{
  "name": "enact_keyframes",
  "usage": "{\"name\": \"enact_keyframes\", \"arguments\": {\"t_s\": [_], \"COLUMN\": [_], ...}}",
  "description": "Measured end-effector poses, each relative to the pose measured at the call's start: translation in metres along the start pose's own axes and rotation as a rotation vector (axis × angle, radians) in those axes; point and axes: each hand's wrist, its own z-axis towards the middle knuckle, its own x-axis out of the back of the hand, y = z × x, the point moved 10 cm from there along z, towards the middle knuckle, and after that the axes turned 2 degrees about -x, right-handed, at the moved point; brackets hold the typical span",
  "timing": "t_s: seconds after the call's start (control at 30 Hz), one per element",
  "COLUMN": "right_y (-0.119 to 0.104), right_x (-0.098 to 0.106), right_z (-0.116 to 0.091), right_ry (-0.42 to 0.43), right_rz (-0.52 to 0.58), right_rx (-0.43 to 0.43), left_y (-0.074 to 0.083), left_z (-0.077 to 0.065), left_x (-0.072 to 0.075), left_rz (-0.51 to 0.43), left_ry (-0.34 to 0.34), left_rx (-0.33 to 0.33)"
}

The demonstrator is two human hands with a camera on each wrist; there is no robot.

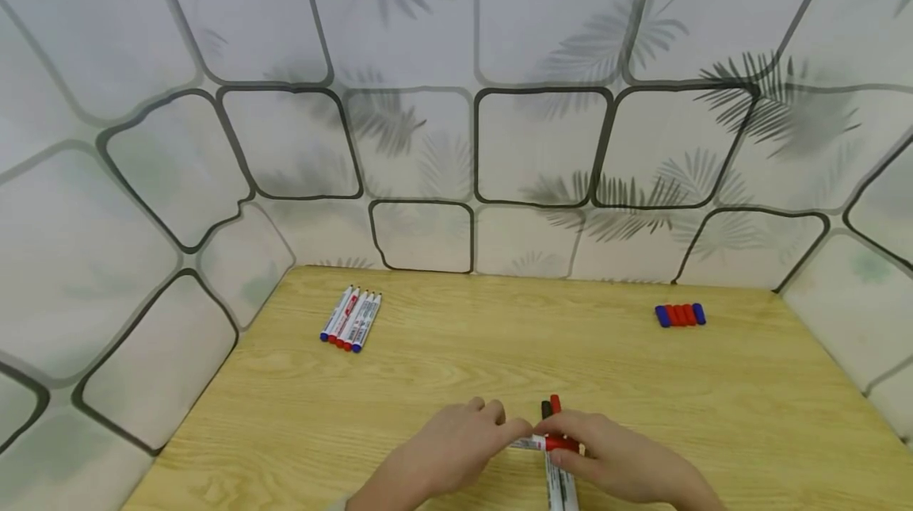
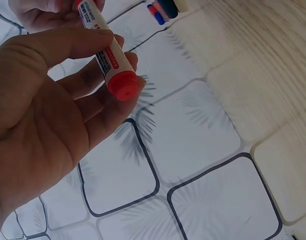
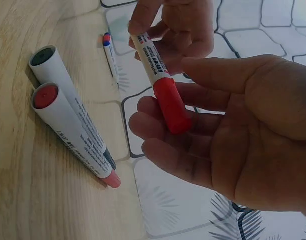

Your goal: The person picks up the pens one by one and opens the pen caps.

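Observation:
Over the table's near part, both hands meet at a red whiteboard marker (image 1: pixel 529 442) with a white body. My left hand (image 1: pixel 460 444) pinches its body between thumb and fingers, and the red end plug (image 2: pixel 125 86) sticks out past the fingertips. At the other end, my right hand (image 1: pixel 620 459) holds the red cap (image 3: pixel 171 106), which lies against its fingers. The cap is on the marker. Below the hands, a black marker (image 3: pixel 75 95) and another red marker (image 3: pixel 75 135) lie side by side on the table, both capped.
Several uncapped markers (image 1: pixel 351 321) with red and blue ends lie in a row at the back left of the wooden table (image 1: pixel 456 337). A row of red and blue caps (image 1: pixel 681 315) is at the back right. Patterned cloth walls (image 1: pixel 421 234) stand behind and at both sides.

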Motion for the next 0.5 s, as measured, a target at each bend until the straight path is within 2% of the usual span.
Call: {"name": "enact_keyframes", "arguments": {"t_s": [0.1,0.27,0.37,0.5], "right_y": [0.001,0.002,0.004,0.005], "right_x": [-0.001,-0.003,-0.002,-0.001], "right_z": [0.002,0.004,0.004,0.003], "right_ry": [0.002,-0.003,0.018,0.051], "right_rz": [-0.017,-0.056,-0.098,-0.110], "right_rx": [-0.016,-0.002,-0.014,-0.028], "left_y": [0.000,0.000,0.002,0.009], "left_z": [-0.001,-0.002,-0.003,-0.003], "left_x": [0.002,0.006,0.012,0.021], "left_rz": [0.016,0.060,0.121,0.243], "left_ry": [-0.011,0.014,0.069,0.177], "left_rx": [0.004,0.010,0.002,-0.023]}}
